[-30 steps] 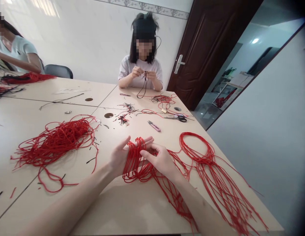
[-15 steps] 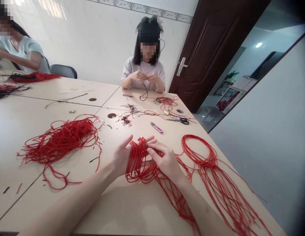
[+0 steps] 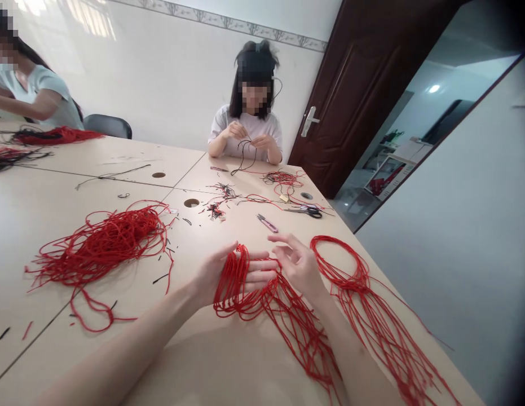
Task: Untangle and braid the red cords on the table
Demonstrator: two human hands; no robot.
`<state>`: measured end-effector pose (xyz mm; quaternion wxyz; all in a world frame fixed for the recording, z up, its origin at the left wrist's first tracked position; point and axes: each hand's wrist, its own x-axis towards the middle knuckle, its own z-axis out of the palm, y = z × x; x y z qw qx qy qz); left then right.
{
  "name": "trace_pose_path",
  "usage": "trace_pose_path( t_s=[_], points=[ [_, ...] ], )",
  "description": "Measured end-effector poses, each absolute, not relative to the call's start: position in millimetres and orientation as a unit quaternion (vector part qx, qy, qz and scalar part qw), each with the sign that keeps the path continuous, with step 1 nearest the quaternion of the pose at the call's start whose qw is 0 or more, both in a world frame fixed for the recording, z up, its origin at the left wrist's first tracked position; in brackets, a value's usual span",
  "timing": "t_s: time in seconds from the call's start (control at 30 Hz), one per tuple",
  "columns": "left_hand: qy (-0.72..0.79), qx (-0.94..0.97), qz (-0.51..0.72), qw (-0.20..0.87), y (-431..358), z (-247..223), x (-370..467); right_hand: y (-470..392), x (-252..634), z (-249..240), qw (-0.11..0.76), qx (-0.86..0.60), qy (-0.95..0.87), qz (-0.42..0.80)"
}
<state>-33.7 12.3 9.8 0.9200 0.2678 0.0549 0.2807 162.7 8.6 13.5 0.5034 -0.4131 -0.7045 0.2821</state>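
My left hand (image 3: 228, 276) is palm up with its fingers stretched out to the right. Loops of thin red cord (image 3: 232, 279) pass around its palm, and the hand carries them. From there, loose red strands (image 3: 300, 327) hang past the fingertips and trail over the table toward the lower right, partly behind my right forearm. My right hand (image 3: 300, 265) is raised just right of the left fingertips, its fingers bent and apart. No cord shows clearly between them.
A tangled red cord pile (image 3: 105, 242) lies left. A coiled red bundle (image 3: 351, 276) lies right, near the table edge. Ahead are thread snips (image 3: 267, 223), black-handled scissors (image 3: 308, 211) and cord scraps (image 3: 215, 211). Opposite, a person (image 3: 254, 124) handles dark cord; another person (image 3: 38, 96) sits far left.
My right hand has let go of the cords and moved up and right, its fingers spreading. The loops on my left hand have bunched closer together. The view has shifted slightly.
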Motion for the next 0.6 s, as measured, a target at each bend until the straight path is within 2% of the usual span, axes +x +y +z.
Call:
trace_pose_path(
  t_s=[0.1,0.33,0.47,0.57,0.6],
  points=[
    [0.094,0.319,0.209,0.92,9,18,-40,7,165,15,0.45,-0.326,-0.768,0.319],
    [0.125,0.361,0.134,0.914,-27,51,-30,-18,153,39,0.365,-0.268,-0.84,0.298],
    [0.123,0.347,0.104,0.924,-60,70,-15,-40,144,65,0.311,-0.287,-0.825,0.374],
    [0.103,0.327,0.089,0.935,-82,82,-12,-57,142,82,0.275,-0.244,-0.831,0.418],
    [0.094,0.324,0.079,0.938,-88,85,-13,-62,140,85,0.286,-0.24,-0.828,0.419]
  ],
)
